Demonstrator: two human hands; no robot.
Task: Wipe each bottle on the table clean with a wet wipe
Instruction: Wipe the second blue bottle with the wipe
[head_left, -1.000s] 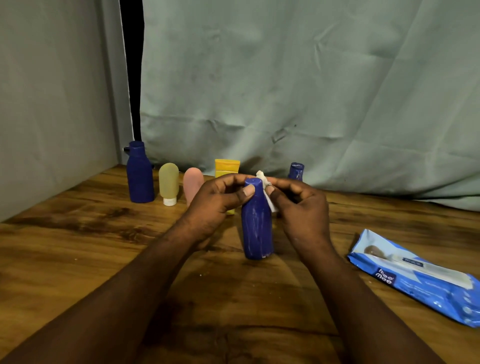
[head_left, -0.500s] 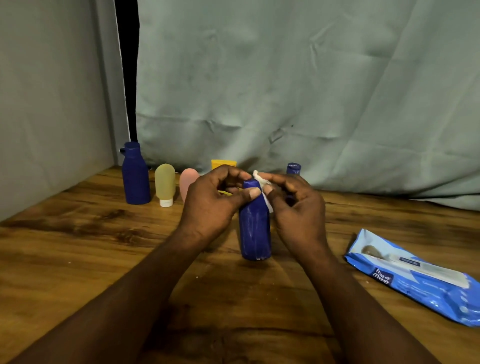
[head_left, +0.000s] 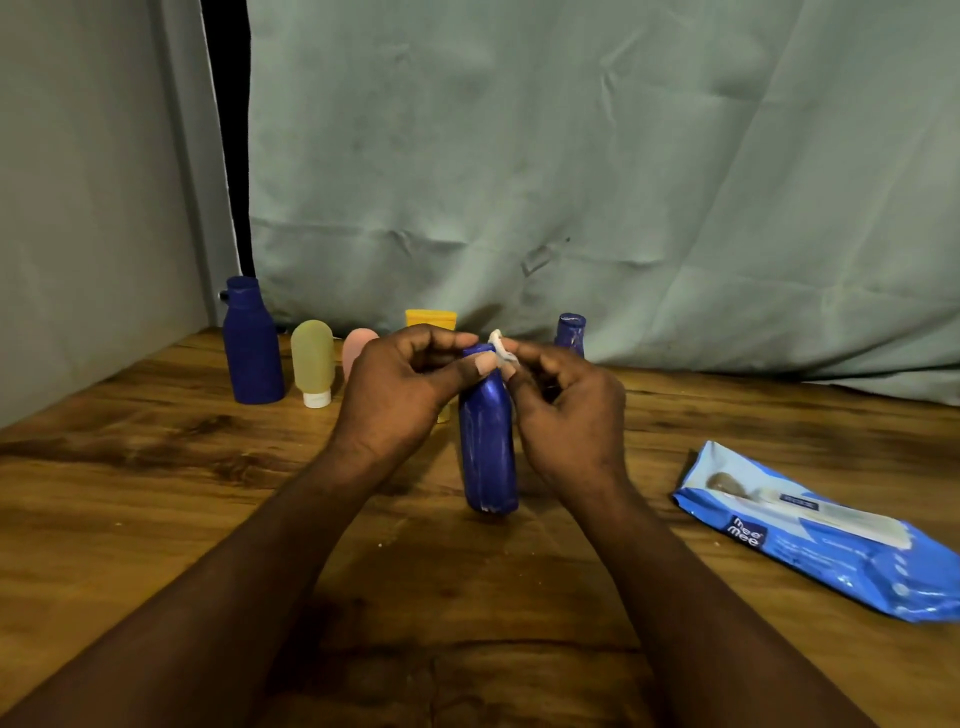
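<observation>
Currently the dark blue bottle (head_left: 488, 441) stands on the worktop (head_left: 156, 493), its cap pinched by the left hand (head_left: 400, 395) while the right hand (head_left: 566, 410) pinches a small wad of wet wipe (head_left: 501, 351) against the neck. Best to hold the top steady and drag the wipe down every side; other bottles (head_left: 252, 353) wait behind, the wipes pack (head_left: 821, 530) lies to the right

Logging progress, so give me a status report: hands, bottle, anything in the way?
Left hand grips front bottle at the neck. Right hand pinches wipe against its cap. Bottle upright, nothing in the way.
</observation>
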